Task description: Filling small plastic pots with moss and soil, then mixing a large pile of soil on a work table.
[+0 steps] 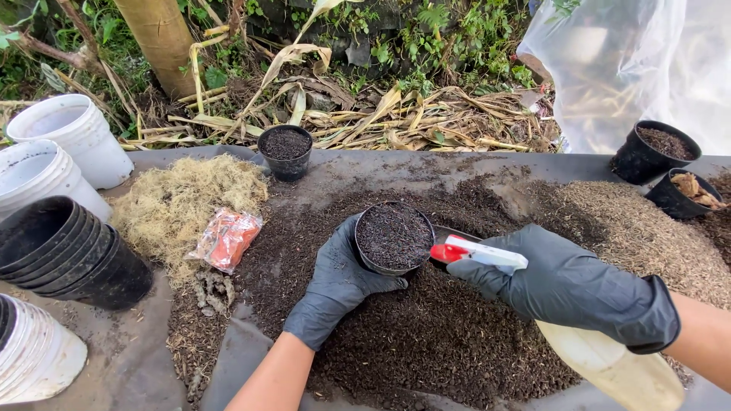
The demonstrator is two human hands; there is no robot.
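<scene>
Gripping a soil-filled black pot (394,237) by its near-left side, left hand (339,283) keeps it upright on the soil pile (426,335) mid-bench (152,358). Right hand (567,285) clenches a spray bottle (609,365), its red-white nozzle (472,252) touching the pot's right rim.

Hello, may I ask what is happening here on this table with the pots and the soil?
A person in dark gloves is working over a heap of dark soil spread on a grey table. The left hand cups a small black pot filled with soil. The right hand holds a spray bottle, its red and white nozzle pointed at the pot. A filled pot stands at the far edge, a stack of empty black pots lies at the left, beside dry moss.
</scene>
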